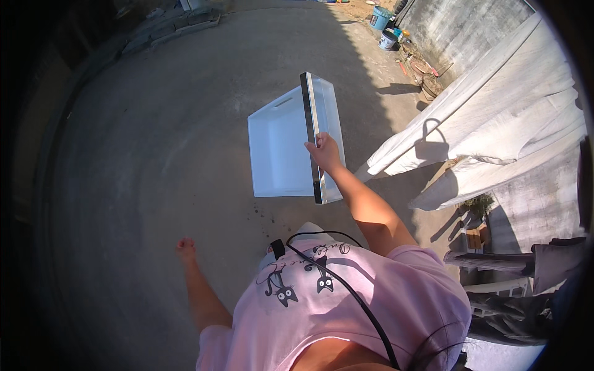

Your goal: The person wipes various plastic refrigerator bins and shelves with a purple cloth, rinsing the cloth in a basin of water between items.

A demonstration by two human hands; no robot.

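Observation:
My right hand grips the dark-edged front panel of a white plastic drawer near the middle of that panel. The drawer hangs in front of me over the concrete ground, its open side and pale inside facing me. A small slot shows near its upper edge. Away to the left and lower down, my left hand is held out from my body with its fingers curled; nothing shows in it. A black cable runs across my pink shirt.
White cloths hang at the right, close to the drawer, with dark clothes below them. A blue bucket and a smaller bucket stand by the wall at the upper right. A cardboard box lies beyond the cloths.

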